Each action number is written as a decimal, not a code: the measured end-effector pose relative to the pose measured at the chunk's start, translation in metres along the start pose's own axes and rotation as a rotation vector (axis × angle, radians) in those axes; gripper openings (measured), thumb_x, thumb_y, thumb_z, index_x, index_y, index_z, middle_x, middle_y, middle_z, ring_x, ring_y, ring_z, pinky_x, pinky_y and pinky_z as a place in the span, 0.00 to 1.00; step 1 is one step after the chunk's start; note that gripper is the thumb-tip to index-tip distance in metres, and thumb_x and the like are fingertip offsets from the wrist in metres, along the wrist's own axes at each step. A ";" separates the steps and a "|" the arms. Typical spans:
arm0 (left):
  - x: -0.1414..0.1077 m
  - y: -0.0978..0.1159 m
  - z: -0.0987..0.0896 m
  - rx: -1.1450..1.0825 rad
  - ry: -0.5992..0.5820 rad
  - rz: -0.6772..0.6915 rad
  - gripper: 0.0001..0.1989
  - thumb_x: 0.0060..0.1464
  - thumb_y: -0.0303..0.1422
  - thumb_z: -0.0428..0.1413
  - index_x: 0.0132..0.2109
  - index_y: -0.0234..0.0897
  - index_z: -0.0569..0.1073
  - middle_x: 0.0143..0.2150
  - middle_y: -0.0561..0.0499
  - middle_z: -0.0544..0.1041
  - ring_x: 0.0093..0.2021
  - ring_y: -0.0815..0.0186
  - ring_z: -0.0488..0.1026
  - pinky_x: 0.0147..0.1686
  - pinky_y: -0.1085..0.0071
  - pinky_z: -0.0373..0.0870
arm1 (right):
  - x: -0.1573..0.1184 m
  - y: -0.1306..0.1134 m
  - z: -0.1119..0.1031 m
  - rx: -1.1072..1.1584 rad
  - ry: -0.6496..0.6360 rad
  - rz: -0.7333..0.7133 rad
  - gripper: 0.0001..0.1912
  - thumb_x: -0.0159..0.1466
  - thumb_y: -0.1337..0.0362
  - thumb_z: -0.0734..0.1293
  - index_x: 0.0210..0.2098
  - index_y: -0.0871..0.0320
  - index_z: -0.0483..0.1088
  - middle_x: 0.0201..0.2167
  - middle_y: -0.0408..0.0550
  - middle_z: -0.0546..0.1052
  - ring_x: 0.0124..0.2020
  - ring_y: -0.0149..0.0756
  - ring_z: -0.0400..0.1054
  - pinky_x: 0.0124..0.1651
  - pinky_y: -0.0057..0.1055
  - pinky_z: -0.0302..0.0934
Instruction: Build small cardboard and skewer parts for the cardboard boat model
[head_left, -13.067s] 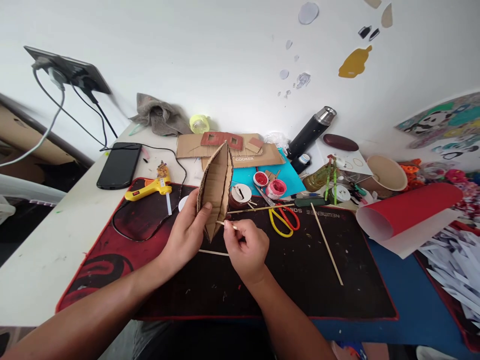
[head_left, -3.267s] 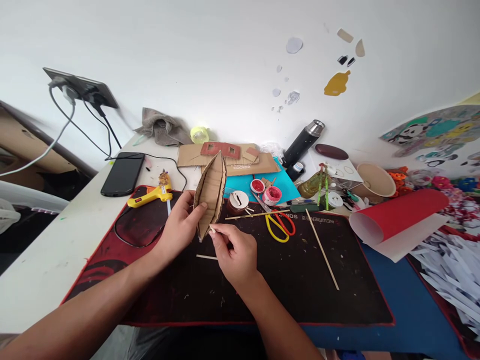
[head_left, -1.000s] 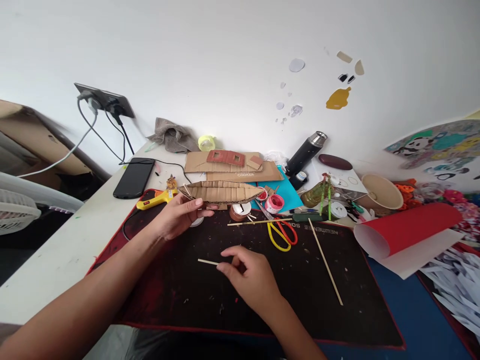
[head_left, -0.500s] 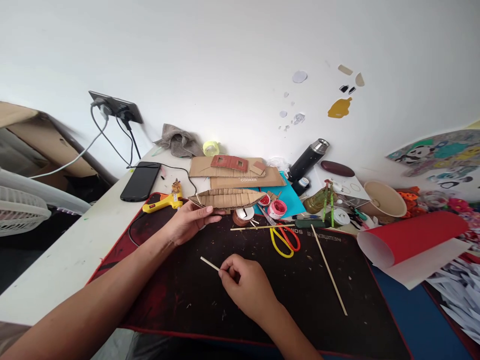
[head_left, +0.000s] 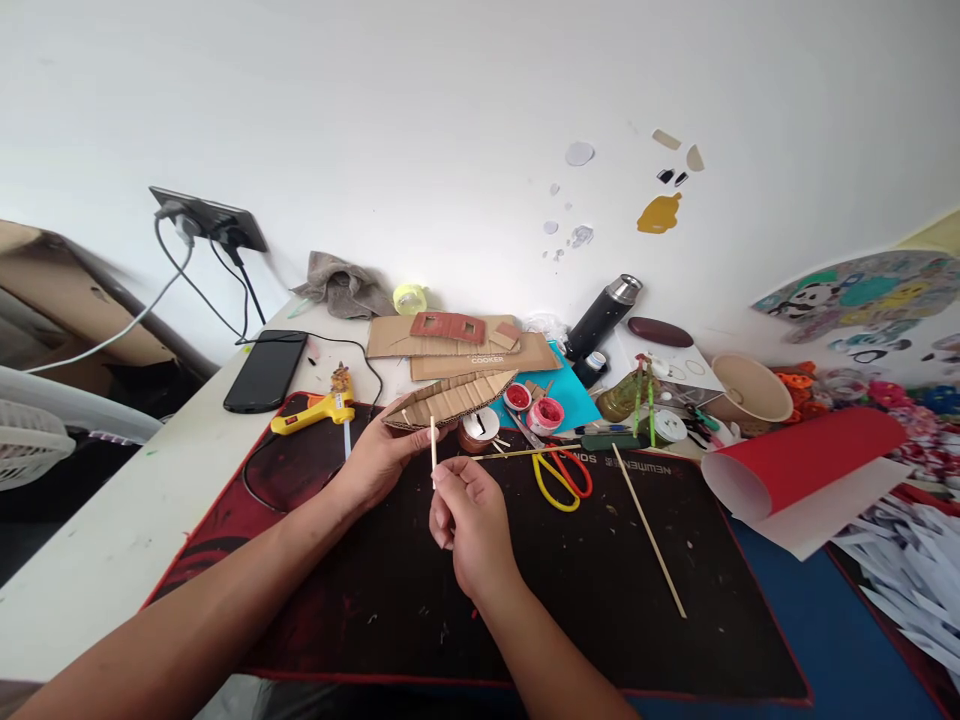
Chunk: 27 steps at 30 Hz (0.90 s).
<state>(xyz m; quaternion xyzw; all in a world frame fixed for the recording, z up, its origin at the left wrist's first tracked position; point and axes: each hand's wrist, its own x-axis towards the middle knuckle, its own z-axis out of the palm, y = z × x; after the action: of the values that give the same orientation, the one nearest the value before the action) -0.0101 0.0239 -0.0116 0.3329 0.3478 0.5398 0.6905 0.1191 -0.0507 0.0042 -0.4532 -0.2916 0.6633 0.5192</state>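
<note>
A small boat-shaped cardboard piece is tilted in my left hand, whose thumb and fingers grip its lower left end. Just in front of it, my right hand pinches a short pale wooden stick that stands nearly upright, its tip close to the cardboard boat's side. A yellow glue gun lies left of my left hand. Beyond my right hand are yellow and red handled scissors and a jar with a white top.
A long thin stick lies on the dark mat at the right. Behind are cardboard sheets, red paint pots and a black flask. A phone is at the left, a red paper roll at the right.
My right hand has moved up towards the cardboard boat, and its stick has turned from slanted to nearly upright. The boat's right end has swung upward. The whole view has shifted slightly.
</note>
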 end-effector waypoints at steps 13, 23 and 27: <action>-0.001 -0.013 -0.005 0.146 0.056 0.032 0.42 0.42 0.39 0.79 0.64 0.43 0.74 0.63 0.44 0.81 0.64 0.50 0.77 0.67 0.55 0.70 | 0.011 0.007 0.011 0.076 0.037 0.037 0.19 0.61 0.49 0.77 0.33 0.56 0.69 0.14 0.30 0.63 0.13 0.22 0.50 0.16 0.21 0.40; -0.003 -0.017 -0.007 0.281 0.054 0.066 0.40 0.46 0.40 0.77 0.65 0.45 0.73 0.63 0.46 0.81 0.65 0.50 0.76 0.68 0.57 0.67 | 0.009 0.015 0.014 0.122 0.038 0.062 0.21 0.59 0.47 0.77 0.33 0.56 0.69 0.14 0.29 0.61 0.13 0.22 0.48 0.16 0.23 0.38; -0.004 -0.012 -0.003 0.294 0.076 0.049 0.40 0.45 0.40 0.77 0.65 0.43 0.74 0.62 0.46 0.81 0.64 0.50 0.76 0.68 0.57 0.68 | 0.009 0.015 0.014 0.132 0.036 0.066 0.21 0.59 0.47 0.78 0.33 0.56 0.69 0.14 0.29 0.61 0.13 0.22 0.48 0.17 0.23 0.38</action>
<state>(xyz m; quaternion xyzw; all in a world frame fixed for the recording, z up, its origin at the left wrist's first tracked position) -0.0070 0.0178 -0.0230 0.4183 0.4407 0.5120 0.6071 0.0994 -0.0449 -0.0054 -0.4392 -0.2227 0.6895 0.5311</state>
